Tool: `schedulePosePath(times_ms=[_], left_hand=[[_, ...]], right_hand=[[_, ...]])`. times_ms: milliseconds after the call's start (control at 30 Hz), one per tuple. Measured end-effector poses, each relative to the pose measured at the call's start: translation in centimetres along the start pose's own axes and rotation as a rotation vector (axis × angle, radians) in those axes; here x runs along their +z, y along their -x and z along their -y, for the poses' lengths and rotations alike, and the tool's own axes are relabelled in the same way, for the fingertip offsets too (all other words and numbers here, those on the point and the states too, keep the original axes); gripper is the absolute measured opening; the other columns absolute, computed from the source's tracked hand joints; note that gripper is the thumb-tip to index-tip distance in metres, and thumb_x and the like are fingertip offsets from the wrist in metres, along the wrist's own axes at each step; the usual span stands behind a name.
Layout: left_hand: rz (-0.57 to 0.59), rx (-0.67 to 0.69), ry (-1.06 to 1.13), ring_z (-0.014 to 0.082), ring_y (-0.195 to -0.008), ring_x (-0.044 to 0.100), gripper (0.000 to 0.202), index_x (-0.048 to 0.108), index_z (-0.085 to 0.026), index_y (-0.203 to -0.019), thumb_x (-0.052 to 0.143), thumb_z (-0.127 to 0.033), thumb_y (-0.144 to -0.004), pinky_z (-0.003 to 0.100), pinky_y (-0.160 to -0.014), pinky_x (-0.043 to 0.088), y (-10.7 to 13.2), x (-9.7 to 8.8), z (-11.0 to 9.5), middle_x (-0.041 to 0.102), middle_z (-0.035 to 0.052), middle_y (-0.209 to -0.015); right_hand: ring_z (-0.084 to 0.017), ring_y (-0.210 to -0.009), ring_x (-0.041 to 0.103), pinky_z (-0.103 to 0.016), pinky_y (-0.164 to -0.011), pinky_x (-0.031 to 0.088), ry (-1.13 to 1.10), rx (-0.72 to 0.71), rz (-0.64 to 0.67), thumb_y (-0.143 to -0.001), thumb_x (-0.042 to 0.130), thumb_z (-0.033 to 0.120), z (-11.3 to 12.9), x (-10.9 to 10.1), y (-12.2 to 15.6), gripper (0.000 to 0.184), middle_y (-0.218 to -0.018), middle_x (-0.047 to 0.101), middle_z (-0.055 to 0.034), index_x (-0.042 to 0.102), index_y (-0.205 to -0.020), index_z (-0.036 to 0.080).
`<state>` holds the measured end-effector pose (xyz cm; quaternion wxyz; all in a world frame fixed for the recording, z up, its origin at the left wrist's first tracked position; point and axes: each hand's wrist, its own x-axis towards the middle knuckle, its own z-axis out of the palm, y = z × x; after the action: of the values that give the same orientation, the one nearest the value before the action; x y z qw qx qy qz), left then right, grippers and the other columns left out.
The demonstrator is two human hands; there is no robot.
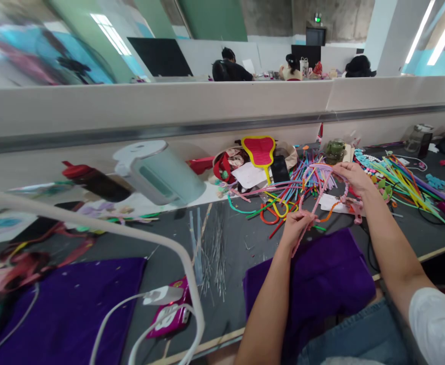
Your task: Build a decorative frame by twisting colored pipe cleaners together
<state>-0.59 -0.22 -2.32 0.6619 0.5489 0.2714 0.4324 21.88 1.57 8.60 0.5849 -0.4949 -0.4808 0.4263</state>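
In the head view, your left hand (300, 224) pinches the pink strands (320, 195) and your right hand (352, 177) grasps their upper part, above the table (228, 317), beyond the purple cloth (323, 274) at its front edge. If you pull unevenly, I think the loop may lose its shape; the orange strand (329, 210) could catch on the loose coloured strands (300, 175) behind. Your fingers hide the gripped places, so I cannot tell how the strands are joined. The table's left end is blurred.
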Motion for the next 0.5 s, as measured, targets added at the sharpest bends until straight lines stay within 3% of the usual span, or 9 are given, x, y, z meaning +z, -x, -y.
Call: schedulePosePath(times_ms=[267,367,500], left_hand=[[0.092,0.054,0.075,0.0103,-0.05,0.051,0.027,0.073,-0.014,-0.072,0.071,-0.04,-0.072,0.025,-0.051,0.038,0.05,-0.22,0.1,0.063,0.0045,-0.062],[0.093,0.04,0.148,0.0124,-0.055,0.055,0.039,0.072,-0.012,-0.07,0.068,-0.051,-0.071,0.026,-0.053,0.042,0.13,-0.22,-0.18,0.068,0.0091,-0.073],[0.052,-0.023,0.211,0.0139,-0.059,0.058,0.052,0.072,-0.012,-0.087,0.065,-0.061,-0.069,0.026,-0.057,0.045,0.06,-0.28,-0.75,0.068,0.0099,-0.077]], right_hand=[[-0.006,-0.046,0.047,-0.019,-0.044,0.034,-0.014,0.032,-0.073,-0.056,0.08,0.033,0.6,0.22,-0.3,0.026,-0.054,0.06,0.0015,0.068,-0.066,0.013],[-0.004,-0.041,0.041,-0.018,-0.038,0.028,-0.073,0.108,-0.058,-0.056,0.08,0.031,0.56,-0.01,-0.46,0.024,-0.048,0.056,0.0027,0.065,-0.063,0.012],[-0.004,-0.037,0.038,-0.018,-0.036,0.026,-0.106,0.22,0.012,-0.054,0.08,0.026,0.37,-0.06,-0.48,0.023,-0.044,0.053,0.0035,0.06,-0.055,0.014]])
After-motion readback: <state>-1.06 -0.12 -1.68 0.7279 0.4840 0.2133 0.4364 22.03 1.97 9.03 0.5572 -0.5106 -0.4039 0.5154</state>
